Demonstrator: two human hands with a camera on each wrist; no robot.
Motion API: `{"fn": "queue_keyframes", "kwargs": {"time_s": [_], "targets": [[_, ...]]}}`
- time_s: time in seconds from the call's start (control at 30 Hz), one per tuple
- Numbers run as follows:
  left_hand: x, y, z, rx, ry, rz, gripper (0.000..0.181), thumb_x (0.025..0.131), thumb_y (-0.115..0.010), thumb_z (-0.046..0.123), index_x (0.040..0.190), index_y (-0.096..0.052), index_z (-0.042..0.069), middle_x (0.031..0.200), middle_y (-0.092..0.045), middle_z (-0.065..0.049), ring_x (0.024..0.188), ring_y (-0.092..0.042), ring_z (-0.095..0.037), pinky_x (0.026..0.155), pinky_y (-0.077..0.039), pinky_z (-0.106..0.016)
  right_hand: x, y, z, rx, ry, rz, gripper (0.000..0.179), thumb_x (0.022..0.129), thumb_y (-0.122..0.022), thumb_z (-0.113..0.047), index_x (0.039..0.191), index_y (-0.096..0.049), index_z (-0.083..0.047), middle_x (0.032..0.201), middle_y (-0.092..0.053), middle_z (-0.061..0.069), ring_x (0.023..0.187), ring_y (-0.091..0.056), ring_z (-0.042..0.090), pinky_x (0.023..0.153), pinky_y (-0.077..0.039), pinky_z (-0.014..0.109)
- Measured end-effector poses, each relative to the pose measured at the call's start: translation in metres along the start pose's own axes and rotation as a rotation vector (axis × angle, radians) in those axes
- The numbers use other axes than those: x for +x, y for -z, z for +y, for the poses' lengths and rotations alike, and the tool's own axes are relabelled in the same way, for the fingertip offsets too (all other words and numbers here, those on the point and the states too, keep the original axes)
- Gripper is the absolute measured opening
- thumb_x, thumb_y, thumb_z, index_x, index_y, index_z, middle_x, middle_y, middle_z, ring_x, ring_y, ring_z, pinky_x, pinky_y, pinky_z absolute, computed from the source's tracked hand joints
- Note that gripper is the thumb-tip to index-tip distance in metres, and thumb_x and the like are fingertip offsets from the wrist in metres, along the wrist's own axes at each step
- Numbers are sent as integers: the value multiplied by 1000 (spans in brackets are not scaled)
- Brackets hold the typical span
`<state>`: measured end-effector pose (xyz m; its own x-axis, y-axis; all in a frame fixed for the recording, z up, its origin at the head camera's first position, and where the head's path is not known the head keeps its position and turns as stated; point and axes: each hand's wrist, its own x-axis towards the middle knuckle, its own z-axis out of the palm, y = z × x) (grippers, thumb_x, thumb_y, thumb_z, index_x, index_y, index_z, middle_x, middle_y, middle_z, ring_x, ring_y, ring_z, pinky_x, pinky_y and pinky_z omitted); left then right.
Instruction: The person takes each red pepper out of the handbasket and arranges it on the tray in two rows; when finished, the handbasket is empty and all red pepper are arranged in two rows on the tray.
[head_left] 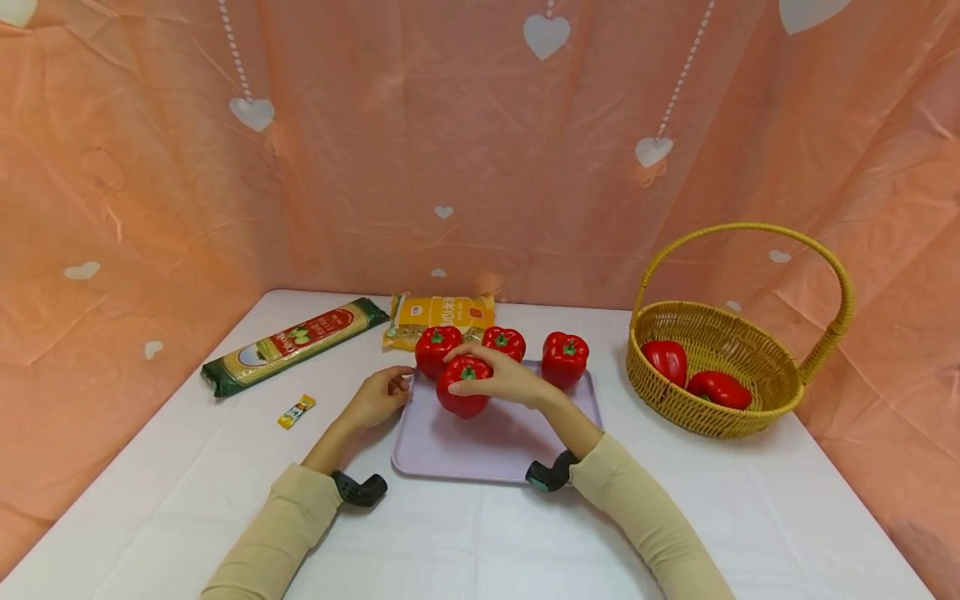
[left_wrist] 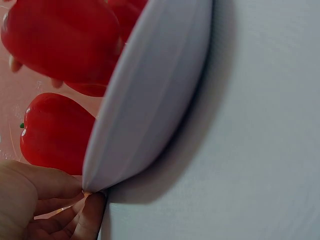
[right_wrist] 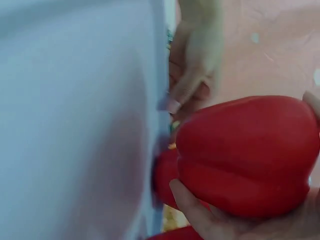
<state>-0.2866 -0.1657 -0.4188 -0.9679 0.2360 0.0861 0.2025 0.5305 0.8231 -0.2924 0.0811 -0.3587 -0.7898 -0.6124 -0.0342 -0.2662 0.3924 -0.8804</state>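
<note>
In the head view my right hand (head_left: 510,379) holds a red bell pepper (head_left: 463,400) over the left part of a lavender tray (head_left: 480,454). The right wrist view shows that pepper (right_wrist: 245,155) with fingers curled round it. My left hand (head_left: 378,398) is at the tray's left edge; in the left wrist view its thumb and fingers (left_wrist: 50,185) pinch the tray rim (left_wrist: 107,145). Toward the back of the tray stand more red bell peppers: one at the left (head_left: 435,354), one in the middle (head_left: 508,340), partly behind my right hand, and one at the right (head_left: 565,358).
A yellow wicker basket (head_left: 712,425) with a tall handle holds red peppers (head_left: 720,389) on the right. Behind the tray lies a yellow food packet (head_left: 442,312). A long green-and-gold packet (head_left: 296,346) and a small yellow sachet (head_left: 297,412) lie left. An orange curtain (head_left: 465,150) hangs behind.
</note>
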Motion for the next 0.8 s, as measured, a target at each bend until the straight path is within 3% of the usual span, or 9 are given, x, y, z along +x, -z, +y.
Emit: {"fn": "queue_keyframes", "kwargs": {"time_s": [0.43, 0.57, 0.8], "targets": [[1, 0, -2, 10, 24, 5, 38, 85, -54, -3, 122, -52, -7, 88, -55, -11, 78, -49, -20, 66, -44, -26, 8, -11, 8, -68, 27, -39, 45, 80, -70, -36, 121, -56, -30, 120, -54, -5, 112, -49, 18, 85, -48, 35], [2, 0, -3, 23, 4, 7, 37, 84, -55, -3, 121, -52, -9, 88, -56, -12, 76, -49, -19, 64, -43, -25, 9, -14, 9, -80, 29, -41, 47, 81, -69, -35, 125, -55, -25, 122, -54, -2, 112, -49, 19, 87, -47, 36], [3, -2, -3, 28, -19, 20, 38, 83, -57, -4, 120, -53, -10, 87, -56, -12, 74, -50, -17, 63, -43, -24, 7, -14, 8, -90, -31, -11, 55, 80, -69, -40, 129, -48, -26, 125, -52, 3, 115, -48, 23, 90, -46, 42]]}}
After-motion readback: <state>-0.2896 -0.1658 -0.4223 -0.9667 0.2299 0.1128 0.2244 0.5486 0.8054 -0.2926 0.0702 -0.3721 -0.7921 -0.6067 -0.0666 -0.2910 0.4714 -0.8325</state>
